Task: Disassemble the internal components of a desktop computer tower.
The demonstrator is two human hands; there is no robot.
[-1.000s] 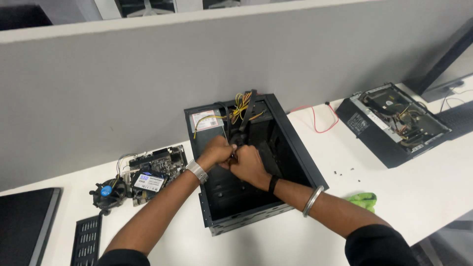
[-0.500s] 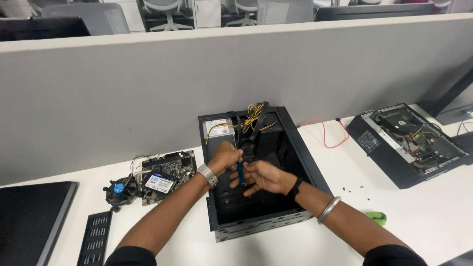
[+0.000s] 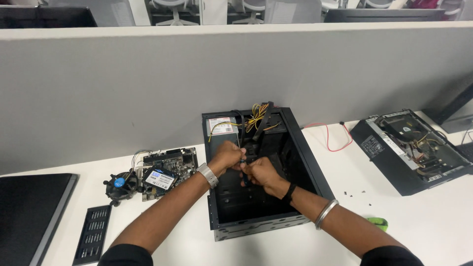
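An open black computer case (image 3: 315, 177) lies on the white desk, its power supply and a bundle of yellow and black cables (image 3: 256, 118) at the far end. Both hands meet over the middle of the case. My left hand (image 3: 227, 156) and my right hand (image 3: 258, 173) are closed together on a small dark part with a blue bit (image 3: 243, 162) between them. What exactly the part is stays hidden by the fingers.
Left of the case lie a motherboard (image 3: 170, 167) with a small drive on it, a cooler fan (image 3: 119, 184), a vented black panel (image 3: 92, 232) and a dark side panel (image 3: 29, 212). Another opened computer (image 3: 414, 150), a red wire (image 3: 335, 140), loose screws (image 3: 357, 194) and a green object (image 3: 377, 222) lie right. A grey partition stands behind.
The view has shifted, so the case sits a little lower and more central. Both hands stay together over the case, working the small part between them.
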